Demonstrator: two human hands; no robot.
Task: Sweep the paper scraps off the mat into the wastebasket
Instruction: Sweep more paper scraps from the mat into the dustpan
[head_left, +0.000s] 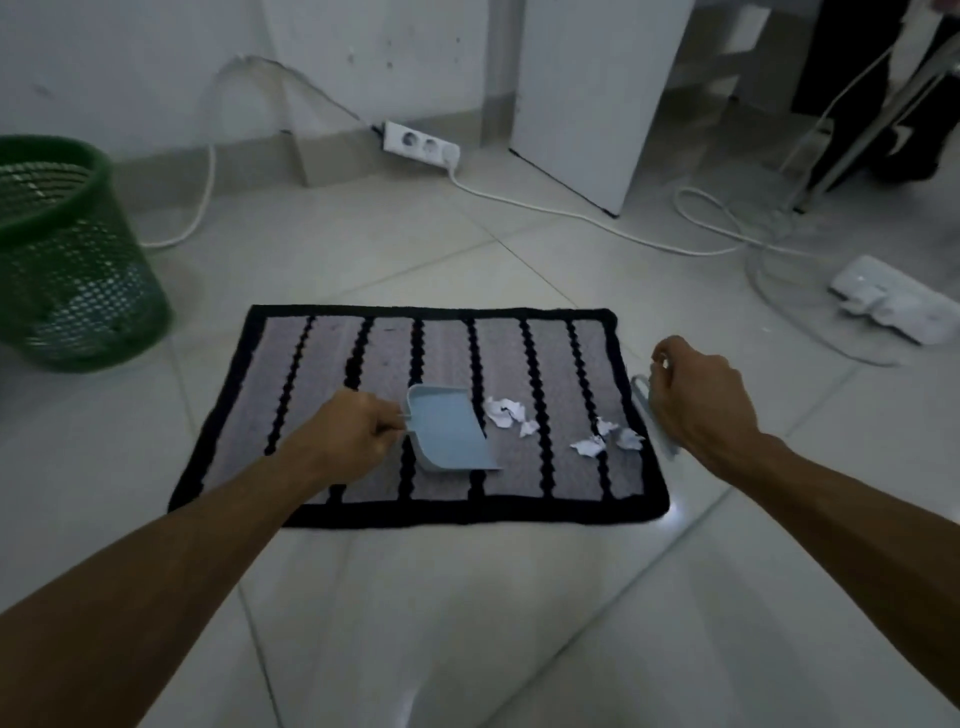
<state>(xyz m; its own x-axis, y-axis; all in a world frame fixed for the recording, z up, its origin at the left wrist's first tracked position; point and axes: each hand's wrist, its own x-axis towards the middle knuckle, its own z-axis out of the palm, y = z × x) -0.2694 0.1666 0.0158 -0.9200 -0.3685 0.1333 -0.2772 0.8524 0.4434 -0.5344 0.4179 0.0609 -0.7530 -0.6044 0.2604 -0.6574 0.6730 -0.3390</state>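
A grey mat (291, 395) with black stripes and a black border lies on the tiled floor. Several white paper scraps sit on its right half, one cluster (506, 413) near the middle and another (608, 439) further right. My left hand (353, 434) grips the handle of a light blue dustpan (447, 434), which rests on the mat with its mouth toward the scraps. My right hand (701, 402) grips a small light blue brush (652, 410) at the mat's right edge, mostly hidden by the hand. A green mesh wastebasket (67, 254) stands at the far left.
A white power strip (421, 143) and its cables (571, 215) run along the floor behind the mat. A second white strip (893, 304) lies at the right. A white cabinet (592, 98) stands at the back.
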